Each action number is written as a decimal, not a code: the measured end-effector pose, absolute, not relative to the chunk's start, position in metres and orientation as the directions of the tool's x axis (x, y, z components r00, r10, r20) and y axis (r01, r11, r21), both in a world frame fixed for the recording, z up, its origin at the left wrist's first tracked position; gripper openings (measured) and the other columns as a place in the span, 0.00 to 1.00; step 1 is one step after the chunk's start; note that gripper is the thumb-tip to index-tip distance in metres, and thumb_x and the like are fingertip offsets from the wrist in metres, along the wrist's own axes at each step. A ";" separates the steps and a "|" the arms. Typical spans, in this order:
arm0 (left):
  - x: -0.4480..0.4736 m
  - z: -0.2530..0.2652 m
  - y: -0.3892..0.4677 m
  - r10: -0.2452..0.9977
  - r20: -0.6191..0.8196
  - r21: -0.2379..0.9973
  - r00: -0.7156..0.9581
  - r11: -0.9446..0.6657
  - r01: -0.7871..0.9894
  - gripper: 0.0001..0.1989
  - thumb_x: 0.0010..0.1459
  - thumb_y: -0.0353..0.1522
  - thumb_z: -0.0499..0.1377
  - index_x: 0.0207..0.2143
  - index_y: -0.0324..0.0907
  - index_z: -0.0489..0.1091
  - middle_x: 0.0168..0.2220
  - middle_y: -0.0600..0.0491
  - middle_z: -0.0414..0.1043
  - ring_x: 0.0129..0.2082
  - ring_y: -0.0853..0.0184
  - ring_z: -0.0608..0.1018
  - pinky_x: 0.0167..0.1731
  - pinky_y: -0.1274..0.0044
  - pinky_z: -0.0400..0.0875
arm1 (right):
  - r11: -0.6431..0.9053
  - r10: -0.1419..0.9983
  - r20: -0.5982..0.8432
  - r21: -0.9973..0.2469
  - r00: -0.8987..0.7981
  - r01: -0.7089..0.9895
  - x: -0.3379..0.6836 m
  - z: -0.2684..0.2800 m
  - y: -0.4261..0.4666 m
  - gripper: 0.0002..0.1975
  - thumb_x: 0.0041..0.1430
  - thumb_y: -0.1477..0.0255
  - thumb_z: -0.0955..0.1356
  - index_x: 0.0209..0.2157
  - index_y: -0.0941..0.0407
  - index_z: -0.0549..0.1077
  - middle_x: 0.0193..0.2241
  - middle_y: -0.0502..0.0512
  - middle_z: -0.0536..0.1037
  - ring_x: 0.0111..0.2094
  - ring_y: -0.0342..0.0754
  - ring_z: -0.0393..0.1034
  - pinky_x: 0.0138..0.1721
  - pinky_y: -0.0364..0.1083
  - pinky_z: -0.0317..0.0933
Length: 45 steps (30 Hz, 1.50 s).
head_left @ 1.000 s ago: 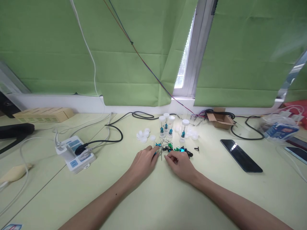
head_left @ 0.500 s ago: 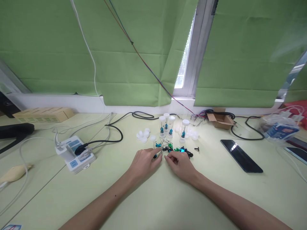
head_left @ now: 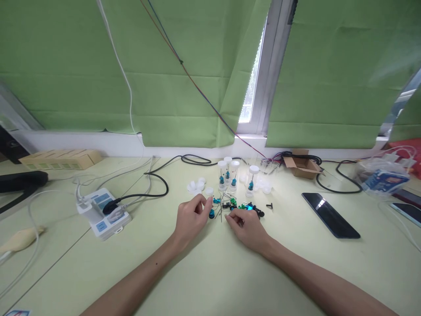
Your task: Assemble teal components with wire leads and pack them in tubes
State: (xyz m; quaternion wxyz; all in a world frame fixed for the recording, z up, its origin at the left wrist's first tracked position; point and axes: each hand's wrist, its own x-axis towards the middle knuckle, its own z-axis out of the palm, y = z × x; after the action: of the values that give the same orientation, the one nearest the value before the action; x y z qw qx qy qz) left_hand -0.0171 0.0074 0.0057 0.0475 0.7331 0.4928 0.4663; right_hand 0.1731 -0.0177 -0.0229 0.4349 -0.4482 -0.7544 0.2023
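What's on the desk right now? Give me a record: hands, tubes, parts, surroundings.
left hand: beside a teal-and-black part; contact unclear
right hand: fingers curled, at the near edge of the small parts
clear tubes: four, upright, white-capped, teal piece in each
white discs: group left of tubes
power strip: far left, black plug in it
black phone: right of right hand

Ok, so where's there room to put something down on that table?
Bare table shows between the two forearms, between the power strip and left hand, and between the right hand and phone. It's crowded ahead of the hands: small coloured parts and thin metal rods lie jumbled, with capped tubes and white discs behind.
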 end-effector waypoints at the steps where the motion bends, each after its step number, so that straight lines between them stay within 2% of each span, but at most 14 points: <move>1: -0.017 0.006 0.008 0.782 0.620 0.553 0.064 -0.493 0.672 0.15 0.60 0.40 0.56 0.23 0.42 0.62 0.14 0.63 0.53 0.16 0.74 0.57 0.21 0.80 0.55 | 0.518 0.851 0.477 -0.695 -0.219 0.498 0.173 -0.023 -0.018 0.14 0.63 0.71 0.64 0.23 0.56 0.69 0.18 0.48 0.69 0.20 0.42 0.60 0.24 0.41 0.54; 5: -0.016 0.004 0.008 0.821 0.567 0.582 0.067 -0.457 0.673 0.11 0.59 0.40 0.57 0.29 0.43 0.63 0.15 0.64 0.56 0.16 0.73 0.60 0.22 0.80 0.58 | 0.527 0.844 0.491 -0.685 -0.216 0.502 0.173 -0.022 -0.018 0.14 0.64 0.70 0.63 0.23 0.56 0.69 0.18 0.48 0.68 0.20 0.43 0.60 0.24 0.42 0.54; 11: -0.015 0.000 0.009 0.838 0.524 0.565 0.154 -0.477 0.673 0.13 0.61 0.37 0.54 0.25 0.43 0.63 0.16 0.61 0.59 0.18 0.72 0.61 0.23 0.80 0.57 | 0.548 0.822 0.534 -0.652 -0.196 0.524 0.173 -0.022 -0.017 0.17 0.66 0.69 0.61 0.22 0.55 0.67 0.18 0.48 0.67 0.20 0.43 0.59 0.25 0.43 0.54; 14: -0.016 0.000 0.009 0.831 0.527 0.560 0.180 -0.498 0.662 0.13 0.62 0.36 0.53 0.24 0.42 0.63 0.18 0.60 0.60 0.19 0.72 0.62 0.23 0.79 0.58 | 0.571 0.784 0.604 -0.609 -0.144 0.551 0.177 -0.018 -0.014 0.15 0.66 0.69 0.61 0.25 0.55 0.68 0.20 0.50 0.70 0.23 0.45 0.62 0.28 0.44 0.57; 18: -0.016 0.001 0.008 0.824 0.532 0.554 0.196 -0.513 0.656 0.13 0.62 0.34 0.52 0.25 0.42 0.64 0.19 0.59 0.61 0.20 0.72 0.62 0.23 0.79 0.58 | 0.586 0.652 0.757 -0.541 0.046 0.603 0.193 -0.009 -0.004 0.08 0.65 0.71 0.62 0.33 0.56 0.70 0.26 0.53 0.73 0.28 0.47 0.66 0.33 0.46 0.60; 21: -0.015 0.001 0.008 0.815 0.547 0.550 0.193 -0.524 0.650 0.12 0.62 0.34 0.52 0.25 0.42 0.65 0.20 0.58 0.62 0.20 0.72 0.62 0.24 0.79 0.58 | 0.497 0.538 0.806 -0.539 0.245 0.680 0.213 -0.003 0.010 0.05 0.64 0.70 0.63 0.36 0.55 0.68 0.27 0.52 0.71 0.28 0.48 0.64 0.34 0.47 0.60; 26: -0.014 0.001 0.008 0.810 0.555 0.551 0.187 -0.527 0.647 0.11 0.62 0.33 0.53 0.26 0.41 0.66 0.21 0.58 0.64 0.21 0.72 0.63 0.24 0.79 0.59 | 0.295 0.418 0.761 -0.630 0.496 0.718 0.245 -0.004 0.032 0.17 0.58 0.67 0.65 0.47 0.57 0.63 0.38 0.57 0.67 0.35 0.52 0.64 0.42 0.52 0.60; 32: -0.015 0.003 0.007 0.808 0.561 0.556 0.182 -0.530 0.640 0.11 0.62 0.33 0.53 0.26 0.41 0.67 0.21 0.57 0.65 0.21 0.72 0.64 0.24 0.79 0.59 | 0.144 0.493 0.670 -0.692 0.555 0.707 0.264 -0.019 0.049 0.24 0.51 0.62 0.67 0.48 0.57 0.63 0.40 0.59 0.68 0.38 0.54 0.64 0.45 0.54 0.56; 45: -0.013 0.005 0.005 0.798 0.576 0.573 0.177 -0.548 0.609 0.11 0.62 0.33 0.53 0.27 0.41 0.68 0.21 0.57 0.65 0.20 0.72 0.64 0.23 0.79 0.60 | 0.023 0.631 0.531 -0.741 0.565 0.671 0.274 -0.038 0.064 0.23 0.51 0.55 0.67 0.42 0.58 0.70 0.41 0.63 0.73 0.37 0.57 0.65 0.45 0.55 0.54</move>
State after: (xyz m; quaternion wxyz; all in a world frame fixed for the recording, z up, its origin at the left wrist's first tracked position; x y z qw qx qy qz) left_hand -0.0134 0.0052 0.0046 0.1066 0.7596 0.4632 0.4440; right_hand 0.2744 0.0637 -0.0383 0.5423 -0.6988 -0.4660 -0.0185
